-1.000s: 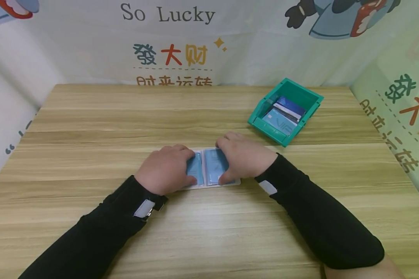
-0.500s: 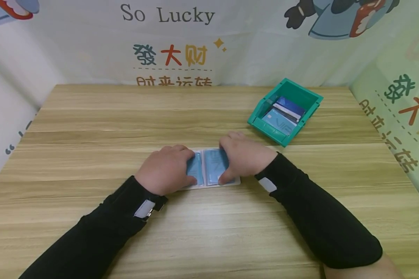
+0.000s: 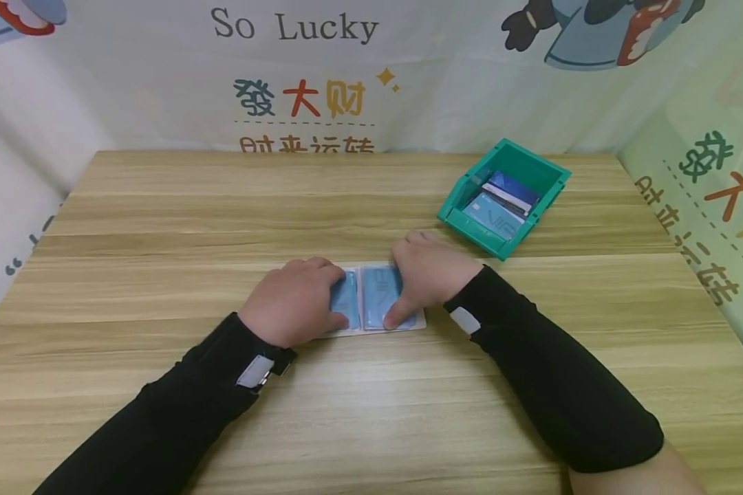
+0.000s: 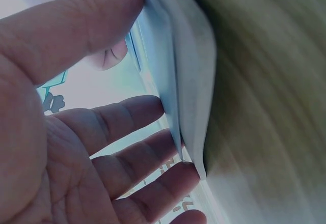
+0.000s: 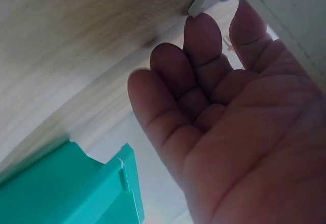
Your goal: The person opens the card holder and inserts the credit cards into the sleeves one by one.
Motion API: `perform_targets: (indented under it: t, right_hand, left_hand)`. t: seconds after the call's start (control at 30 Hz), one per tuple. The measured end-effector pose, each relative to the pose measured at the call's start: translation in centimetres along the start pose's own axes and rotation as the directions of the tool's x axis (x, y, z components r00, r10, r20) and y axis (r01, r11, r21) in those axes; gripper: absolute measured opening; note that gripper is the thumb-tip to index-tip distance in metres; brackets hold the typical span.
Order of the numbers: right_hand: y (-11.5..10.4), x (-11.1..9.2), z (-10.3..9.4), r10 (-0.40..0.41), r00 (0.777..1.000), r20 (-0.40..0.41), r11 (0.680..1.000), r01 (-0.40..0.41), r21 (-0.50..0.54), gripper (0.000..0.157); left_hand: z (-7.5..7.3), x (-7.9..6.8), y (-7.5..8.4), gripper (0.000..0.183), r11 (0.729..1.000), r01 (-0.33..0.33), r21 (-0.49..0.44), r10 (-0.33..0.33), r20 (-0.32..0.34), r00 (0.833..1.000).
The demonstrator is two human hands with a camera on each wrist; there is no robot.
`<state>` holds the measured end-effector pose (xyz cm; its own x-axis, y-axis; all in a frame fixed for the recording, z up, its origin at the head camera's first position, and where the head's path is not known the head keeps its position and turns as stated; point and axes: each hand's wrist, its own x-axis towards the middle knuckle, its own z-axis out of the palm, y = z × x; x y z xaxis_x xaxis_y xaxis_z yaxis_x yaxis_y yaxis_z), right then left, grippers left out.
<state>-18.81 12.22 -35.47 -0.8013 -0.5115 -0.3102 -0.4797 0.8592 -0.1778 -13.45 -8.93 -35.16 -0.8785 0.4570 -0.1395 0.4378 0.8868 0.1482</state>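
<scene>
A small card holder [image 3: 380, 292] lies unfolded on the wooden table, with clear sleeves over light blue pages and a pale border. Over its left half is my left hand [image 3: 294, 302], thumb on the near part of the page and fingers toward the far edge. The left wrist view shows those fingers [image 4: 127, 113] fairly straight, their tips against the holder's edge. My right hand [image 3: 436, 271] is over the right half, its thumb touching the sleeve near the lower edge. In the right wrist view, its fingers [image 5: 165, 117] are loosely bent, and one fingertip meets a pale corner.
A green bin [image 3: 501, 199] stands beyond my right hand, with several cards [image 3: 501, 206] in it, one marked VIP. Printed cloth [image 3: 446, 75] hangs behind the wooden table [image 3: 223, 206] and at its sides.
My right hand has shifted slightly; its fingers have drawn back from the far edge and its thumb has slid a little left. The left hand and card holder stay in place.
</scene>
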Motion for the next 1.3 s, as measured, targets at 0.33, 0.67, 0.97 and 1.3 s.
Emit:
perform_targets:
  t: [0.33,0.67,0.97,1.3]
  right_hand:
    - [-0.1,0.9,-0.2,-0.016,1.000,-0.011,0.999,0.015,-0.051,0.071]
    - [0.1,1.1,-0.3,0.008,0.999,-0.048,0.983,0.000,0.182,0.058]
    - [-0.1,0.5,-0.9,0.014,0.996,-0.084,0.952,0.013,0.305,0.041]
    - [-0.1,0.3,-1.5,0.096,0.989,-0.113,0.921,-0.045,0.387,0.028]
  left_hand:
    - [-0.1,-0.1,0.0,0.068,1.000,0.000,0.000,0.000,0.001,1.000]
    - [-0.1,-0.1,-0.1,0.069,1.000,0.002,-0.011,-0.002,0.000,1.000]
    - [0.0,0.0,-0.2,0.069,1.000,0.008,-0.015,-0.008,0.007,1.000]
    - [0.1,0.0,0.1,0.070,1.000,-0.023,0.010,0.023,-0.013,1.000]
